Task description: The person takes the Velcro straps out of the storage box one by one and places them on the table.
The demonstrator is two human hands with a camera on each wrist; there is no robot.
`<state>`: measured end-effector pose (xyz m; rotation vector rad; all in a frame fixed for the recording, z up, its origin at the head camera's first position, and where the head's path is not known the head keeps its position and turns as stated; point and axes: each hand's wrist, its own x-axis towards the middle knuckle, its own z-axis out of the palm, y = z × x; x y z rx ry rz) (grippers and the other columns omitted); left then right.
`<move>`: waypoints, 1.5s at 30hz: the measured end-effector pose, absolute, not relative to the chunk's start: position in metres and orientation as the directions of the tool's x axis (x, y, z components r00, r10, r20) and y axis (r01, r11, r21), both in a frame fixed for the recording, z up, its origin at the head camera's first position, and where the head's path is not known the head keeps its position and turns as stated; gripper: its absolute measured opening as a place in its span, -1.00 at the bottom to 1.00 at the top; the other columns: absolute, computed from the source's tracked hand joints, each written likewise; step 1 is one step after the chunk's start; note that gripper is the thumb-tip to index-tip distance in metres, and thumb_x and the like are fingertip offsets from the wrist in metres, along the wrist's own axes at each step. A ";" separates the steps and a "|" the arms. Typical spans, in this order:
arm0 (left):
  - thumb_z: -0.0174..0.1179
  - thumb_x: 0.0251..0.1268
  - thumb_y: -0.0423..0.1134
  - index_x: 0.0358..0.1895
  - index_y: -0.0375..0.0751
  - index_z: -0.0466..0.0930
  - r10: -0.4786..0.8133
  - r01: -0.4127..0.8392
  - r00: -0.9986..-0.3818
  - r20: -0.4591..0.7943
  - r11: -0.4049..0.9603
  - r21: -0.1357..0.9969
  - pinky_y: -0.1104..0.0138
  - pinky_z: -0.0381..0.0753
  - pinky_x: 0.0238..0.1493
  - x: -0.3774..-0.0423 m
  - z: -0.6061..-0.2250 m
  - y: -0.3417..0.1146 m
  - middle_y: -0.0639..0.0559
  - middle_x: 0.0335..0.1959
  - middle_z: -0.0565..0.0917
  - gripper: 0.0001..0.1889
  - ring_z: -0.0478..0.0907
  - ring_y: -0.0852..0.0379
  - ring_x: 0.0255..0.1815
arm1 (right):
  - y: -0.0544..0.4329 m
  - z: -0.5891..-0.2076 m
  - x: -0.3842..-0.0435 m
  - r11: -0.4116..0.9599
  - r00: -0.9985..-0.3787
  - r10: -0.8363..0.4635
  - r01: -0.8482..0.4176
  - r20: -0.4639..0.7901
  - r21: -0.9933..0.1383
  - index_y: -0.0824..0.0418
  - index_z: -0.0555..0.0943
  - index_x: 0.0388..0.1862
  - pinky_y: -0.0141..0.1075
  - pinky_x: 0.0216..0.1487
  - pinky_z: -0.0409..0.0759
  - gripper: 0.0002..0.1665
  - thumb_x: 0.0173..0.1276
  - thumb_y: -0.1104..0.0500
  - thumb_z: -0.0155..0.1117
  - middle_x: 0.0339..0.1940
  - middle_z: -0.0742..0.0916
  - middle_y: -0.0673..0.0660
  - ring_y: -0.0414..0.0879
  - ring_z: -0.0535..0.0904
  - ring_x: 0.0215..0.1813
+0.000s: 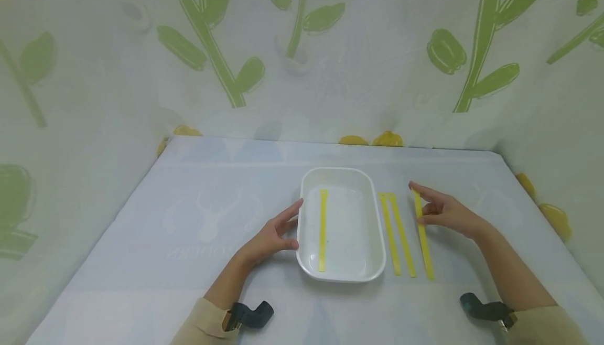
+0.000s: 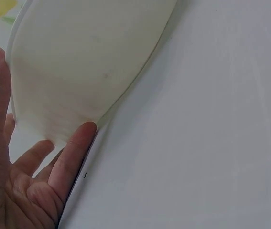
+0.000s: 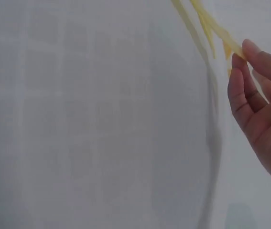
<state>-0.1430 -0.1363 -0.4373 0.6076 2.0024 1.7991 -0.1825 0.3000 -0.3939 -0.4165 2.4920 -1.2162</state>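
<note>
Right hand pinches the held strip, a slim yellow band, its thumb and fingers closed together on it; in the head view the index finger reaches along to the band's far end. The held strip is to the right of the white tray, slanting so that its near end sits a little farther right than its far end. Whether that near end touches the tabletop cannot be told.

Left hand touches the tray's left side from outside, thumb apart from the fingers, which are fairly straight; the left wrist view shows fingertips against the tray's outer wall.

Inside the tray, toward its left side, the inner strip runs from near to far, with a wider, slotted end at the far side. On the tabletop just right of the tray are the first loose strip and, beside it, the second loose strip, both yellow, close together at their far ends and spreading slightly toward the near side. The held strip is farther right than both.

Beige sleeves and dark wrist cameras show at the near edge. Beyond the tabletop, a pale backdrop carries green stems and leaves.
</note>
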 end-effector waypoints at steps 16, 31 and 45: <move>0.46 -0.10 0.02 0.50 0.08 0.00 0.554 0.061 -0.833 0.004 0.084 0.995 0.09 0.39 0.26 -0.145 -0.439 -0.135 0.17 0.53 0.01 0.06 0.09 -0.10 0.48 | 0.296 -0.407 -0.190 0.695 -0.914 -0.372 -0.158 -0.163 -0.702 0.13 0.15 0.49 -0.39 -0.31 0.50 0.02 0.11 0.07 0.45 -0.34 0.53 0.11 -0.08 0.47 -0.33; 0.47 -0.12 0.03 0.50 0.06 0.01 0.547 0.052 -0.837 0.000 0.080 0.995 0.11 0.42 0.23 -0.145 -0.438 -0.135 0.13 0.53 0.01 0.08 0.10 -0.11 0.48 | 0.292 -0.411 -0.188 0.788 -0.954 -0.275 -0.152 -0.120 -0.597 0.25 0.32 0.38 -0.19 -0.08 0.42 0.02 -0.03 -0.08 0.53 0.00 0.52 0.22 0.03 0.36 -0.07; 0.47 -0.14 0.05 0.49 0.13 0.02 0.535 0.042 -0.844 -0.020 0.102 0.994 0.10 0.39 0.25 -0.143 -0.436 -0.136 0.18 0.53 0.02 0.07 0.10 -0.08 0.48 | 0.296 -0.419 -0.195 0.768 -0.937 -0.333 -0.207 -0.103 -0.607 0.36 0.43 0.27 -0.38 -0.13 0.35 -0.09 0.01 -0.05 0.51 0.02 0.56 0.24 -0.03 0.34 -0.10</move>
